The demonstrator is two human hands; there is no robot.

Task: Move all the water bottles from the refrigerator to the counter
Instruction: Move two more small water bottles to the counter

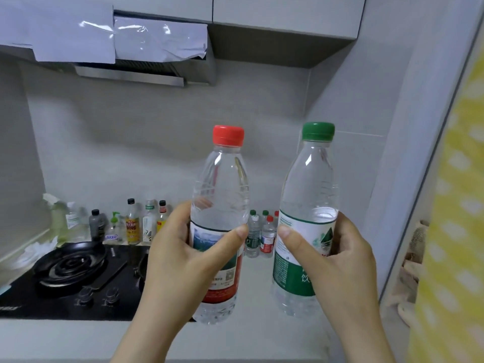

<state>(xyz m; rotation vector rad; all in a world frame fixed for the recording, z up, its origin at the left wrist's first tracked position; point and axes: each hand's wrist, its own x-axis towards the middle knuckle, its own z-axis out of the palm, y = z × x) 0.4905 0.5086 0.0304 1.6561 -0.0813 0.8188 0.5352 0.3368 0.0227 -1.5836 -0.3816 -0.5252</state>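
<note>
The head camera looks down over a pale counter (258,281) that runs back to a tiled wall. The left hand (188,247) grips a red-capped bottle (220,189) around its label, thumb across the near face and fingers curled round the far side. The right hand (337,258) grips a green-capped bottle (311,184) in the same way, thumb lying over the white and green label. Both bottles are clear, upright and close to the camera, side by side but not touching, with the two thumb tips near each other in the gap between them. They are over the near part of the counter; whether their bases touch it I cannot tell.

Far back on the counter, seen between the two held bottles, stands a small group of water bottles (262,231) with green, red and white caps, close against the wall. To the left lies a black gas hob (70,268) with a round burner ring and two knobs at its near edge. Behind the hob a row of condiment bottles (133,224) lines the wall. Above hangs a range hood (131,72) partly wrapped in crumpled film, with a grey wall cabinet (285,14) to its right. A yellow cloth with pale spots (455,205) fills the right edge.
</note>
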